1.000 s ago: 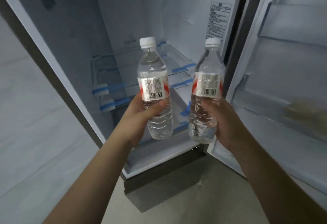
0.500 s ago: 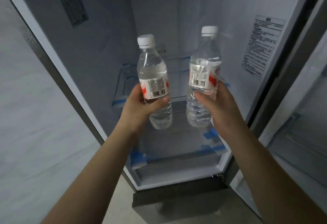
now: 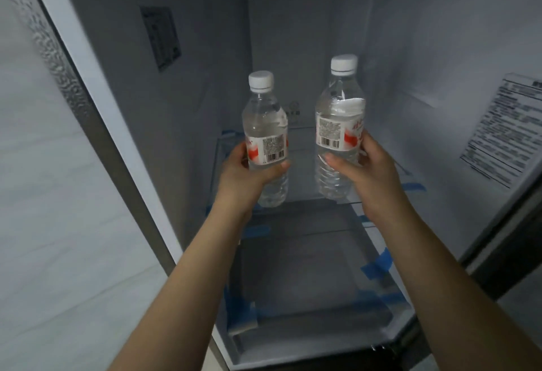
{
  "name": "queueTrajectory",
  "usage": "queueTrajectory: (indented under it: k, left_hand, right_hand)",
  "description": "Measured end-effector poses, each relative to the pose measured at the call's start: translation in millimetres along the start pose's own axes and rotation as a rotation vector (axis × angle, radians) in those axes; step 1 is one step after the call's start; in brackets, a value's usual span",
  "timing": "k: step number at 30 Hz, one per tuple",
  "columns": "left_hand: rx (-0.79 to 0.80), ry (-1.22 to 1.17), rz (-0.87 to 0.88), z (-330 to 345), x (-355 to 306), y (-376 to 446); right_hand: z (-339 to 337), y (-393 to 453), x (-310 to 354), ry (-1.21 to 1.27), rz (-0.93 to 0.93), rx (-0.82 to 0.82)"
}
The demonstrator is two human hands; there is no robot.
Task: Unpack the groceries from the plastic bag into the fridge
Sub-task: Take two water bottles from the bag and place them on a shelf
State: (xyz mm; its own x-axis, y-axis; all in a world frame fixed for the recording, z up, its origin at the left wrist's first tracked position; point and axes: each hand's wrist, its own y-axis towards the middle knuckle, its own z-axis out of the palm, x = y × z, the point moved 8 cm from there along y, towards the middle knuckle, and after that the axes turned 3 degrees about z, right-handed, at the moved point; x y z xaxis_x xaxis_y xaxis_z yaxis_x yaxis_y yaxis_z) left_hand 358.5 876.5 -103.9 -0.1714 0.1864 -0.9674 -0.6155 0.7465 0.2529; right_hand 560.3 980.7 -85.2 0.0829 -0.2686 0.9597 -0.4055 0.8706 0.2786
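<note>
Inside the open fridge [image 3: 293,33], in front of its glass shelf [image 3: 305,171], we find two clear water bottles held upright in the air. Our left hand [image 3: 243,177] grips the left bottle [image 3: 265,136] around its lower label, thumb curled across the front and fingers wrapped behind. Our right hand [image 3: 369,177] grips the right bottle [image 3: 340,124] at the lower edge of its label, thumb on the front below the barcode and fingers curled round the far side. Both bottles carry white caps and red-and-white labels with barcodes facing us. The right bottle stands higher than the left; the two are apart, not touching. We cannot tell whether either base touches the shelf; both appear to hang just in front of it. Strips of blue tape [image 3: 377,266] mark the edges of the lower shelves and the bottom compartment below the glass shelf. A printed sticker [image 3: 504,130] sits on the fridge's inner wall to the right of the shelf, and a dark vent panel [image 3: 161,38] on the wall to its left.
</note>
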Motion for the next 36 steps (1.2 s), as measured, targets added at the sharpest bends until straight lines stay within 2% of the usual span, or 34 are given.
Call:
queueTrajectory:
  k: [15, 23, 29, 33, 36]
  left_hand:
    - [-0.076, -0.001, -0.031, 18, 35, 58]
    - [0.014, 0.151, 0.007, 43, 36, 91]
    - [0.009, 0.220, 0.036, 55, 39, 122]
    - [-0.024, 0.216, 0.062, 56, 45, 145]
    - [0.038, 0.224, 0.051, 59, 50, 159]
  right_hand:
    - [9, 81, -60, 0.038, 0.092, 0.041]
    - [14, 114, -73, -0.047, 0.069, 0.070]
    - [15, 153, -78, -0.146, 0.099, 0.154]
    - [18, 172, -84, -0.164, 0.139, 0.174]
    - [26, 180, -84, -0.185, 0.146, 0.207]
